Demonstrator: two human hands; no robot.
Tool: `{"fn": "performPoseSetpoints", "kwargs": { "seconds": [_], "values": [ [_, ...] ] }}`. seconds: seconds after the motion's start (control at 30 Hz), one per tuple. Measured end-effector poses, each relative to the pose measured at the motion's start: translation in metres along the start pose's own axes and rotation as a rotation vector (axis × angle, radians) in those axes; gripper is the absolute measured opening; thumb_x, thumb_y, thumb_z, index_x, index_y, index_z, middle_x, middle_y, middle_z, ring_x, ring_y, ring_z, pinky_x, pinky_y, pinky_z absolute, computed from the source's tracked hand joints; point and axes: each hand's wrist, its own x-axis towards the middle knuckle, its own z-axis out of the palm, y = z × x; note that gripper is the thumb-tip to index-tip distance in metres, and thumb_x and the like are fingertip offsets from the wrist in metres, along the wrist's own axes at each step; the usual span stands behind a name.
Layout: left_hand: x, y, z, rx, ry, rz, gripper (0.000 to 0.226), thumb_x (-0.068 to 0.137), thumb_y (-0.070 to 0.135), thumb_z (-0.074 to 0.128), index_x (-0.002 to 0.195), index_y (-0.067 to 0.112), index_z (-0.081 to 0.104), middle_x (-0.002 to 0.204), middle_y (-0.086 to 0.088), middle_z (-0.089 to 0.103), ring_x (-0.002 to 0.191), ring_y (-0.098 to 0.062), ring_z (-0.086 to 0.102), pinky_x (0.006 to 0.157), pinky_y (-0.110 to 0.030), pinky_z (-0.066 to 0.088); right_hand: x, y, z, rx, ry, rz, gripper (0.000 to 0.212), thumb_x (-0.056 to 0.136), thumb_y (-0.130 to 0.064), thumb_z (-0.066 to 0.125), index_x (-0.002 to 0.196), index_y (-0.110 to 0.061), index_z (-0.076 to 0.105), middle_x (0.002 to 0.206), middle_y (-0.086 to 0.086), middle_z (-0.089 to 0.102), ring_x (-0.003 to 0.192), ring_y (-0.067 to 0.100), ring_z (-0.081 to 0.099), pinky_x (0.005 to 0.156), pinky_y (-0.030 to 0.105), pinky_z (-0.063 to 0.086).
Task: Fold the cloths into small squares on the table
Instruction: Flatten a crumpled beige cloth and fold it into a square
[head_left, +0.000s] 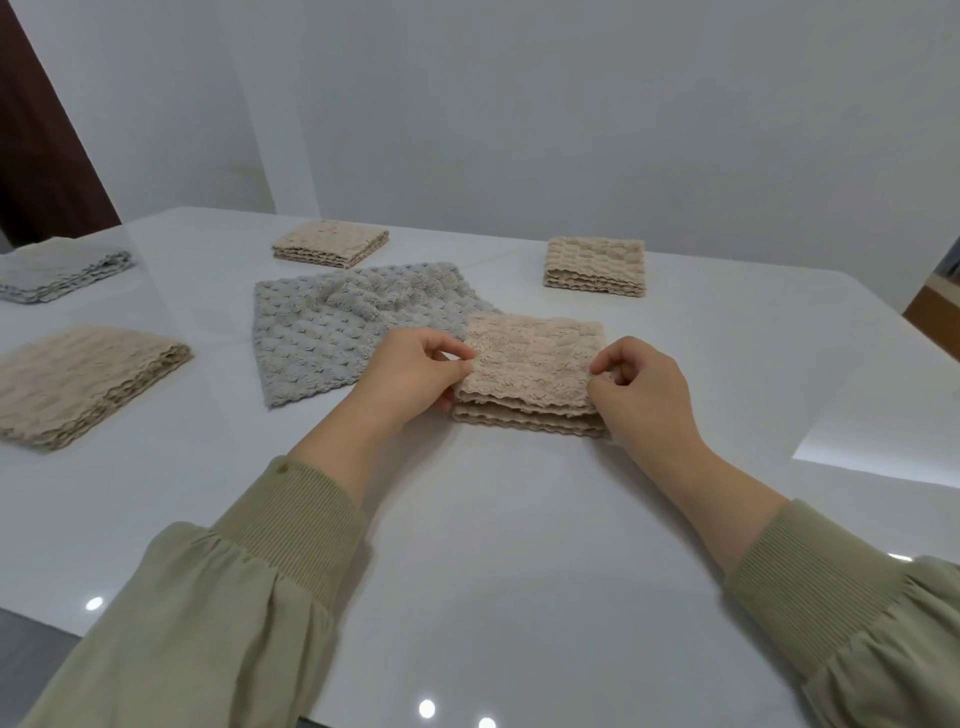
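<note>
At the desk's (493, 545) left edge lie a folded grey square (57, 273) and, nearer, a folded tan square (83, 384). A far tan square (330, 243) sits just behind the flat, rumpled grey cloth (337, 332). The left hand (421, 369) pinches the left edge of the folded tan cloth (535, 358), which lies mid-desk, its far left corner overlapping the grey cloth. Another tan square (595, 262) sits behind it, apart. The right hand (644, 384) pinches the tan cloth's right edge. Bare desk spreads in front and to the right.
</note>
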Motion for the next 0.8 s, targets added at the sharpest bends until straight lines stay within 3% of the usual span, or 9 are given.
{"fn": "performPoseSetpoints", "kwargs": {
  "seconds": [0.27, 0.37, 0.47, 0.57, 0.63, 0.7, 0.8],
  "values": [
    [0.003, -0.007, 0.001, 0.196, -0.001, 0.033, 0.008, 0.086, 0.012, 0.067, 0.091, 0.017, 0.071, 0.063, 0.0, 0.062, 0.049, -0.012, 0.058, 0.058, -0.024, 0.051, -0.002, 0.001, -0.001, -0.12, -0.083, 0.007, 0.015, 0.074, -0.003, 0.053, 0.072, -0.018, 0.055, 0.062, -0.003, 0.049, 0.061, 0.011, 0.045, 0.057, 0.025, 0.034],
    [0.003, -0.008, 0.002, 0.365, 0.007, 0.113, 0.011, 0.086, 0.015, 0.066, 0.096, 0.018, 0.071, 0.07, 0.004, 0.064, 0.059, -0.01, 0.057, 0.066, -0.027, 0.049, -0.002, 0.001, -0.001, -0.212, -0.126, 0.003, 0.014, 0.076, -0.006, 0.054, 0.072, -0.02, 0.054, 0.066, -0.006, 0.051, 0.064, 0.009, 0.047, 0.058, 0.023, 0.035],
    [-0.001, -0.007, 0.003, 0.543, 0.081, 0.267, 0.014, 0.085, 0.017, 0.067, 0.098, 0.021, 0.07, 0.077, 0.011, 0.058, 0.073, -0.009, 0.053, 0.068, -0.023, 0.039, -0.002, 0.002, 0.001, -0.325, -0.162, -0.045, 0.015, 0.076, -0.006, 0.054, 0.071, -0.02, 0.055, 0.07, -0.005, 0.055, 0.075, 0.018, 0.052, 0.067, 0.029, 0.039],
    [-0.003, -0.005, 0.006, 0.554, 0.109, 0.523, 0.016, 0.085, 0.023, 0.067, 0.1, 0.019, 0.07, 0.097, 0.007, 0.059, 0.099, -0.013, 0.051, 0.085, -0.023, 0.036, -0.001, 0.006, -0.001, -0.347, -0.153, -0.091, 0.014, 0.08, -0.01, 0.058, 0.072, -0.021, 0.058, 0.082, -0.002, 0.05, 0.086, 0.021, 0.05, 0.073, 0.028, 0.035],
    [-0.004, -0.005, 0.009, 0.522, 0.019, 0.61, 0.025, 0.089, 0.028, 0.062, 0.112, 0.019, 0.068, 0.12, 0.005, 0.058, 0.119, -0.013, 0.042, 0.098, -0.02, 0.027, -0.004, 0.007, -0.007, -0.264, -0.128, -0.084, 0.012, 0.085, -0.012, 0.058, 0.078, -0.021, 0.061, 0.092, 0.0, 0.049, 0.091, 0.017, 0.049, 0.075, 0.021, 0.029],
    [-0.002, -0.008, 0.013, 0.556, -0.101, 0.626, 0.041, 0.094, 0.034, 0.052, 0.134, 0.023, 0.052, 0.145, 0.007, 0.04, 0.136, -0.012, 0.024, 0.109, -0.021, 0.014, -0.008, 0.007, -0.013, -0.197, -0.104, -0.121, 0.014, 0.087, -0.01, 0.057, 0.082, -0.023, 0.061, 0.096, -0.001, 0.05, 0.093, 0.013, 0.048, 0.077, 0.016, 0.029],
    [0.005, -0.017, 0.017, 0.716, -0.225, 0.571, 0.057, 0.095, 0.051, 0.029, 0.147, 0.028, 0.027, 0.157, 0.007, 0.014, 0.146, -0.014, 0.001, 0.118, -0.033, 0.003, -0.013, 0.008, -0.017, -0.22, -0.15, -0.211, 0.017, 0.084, -0.005, 0.06, 0.084, -0.022, 0.063, 0.091, -0.007, 0.05, 0.094, 0.01, 0.046, 0.08, 0.004, 0.027]
  ]
}}
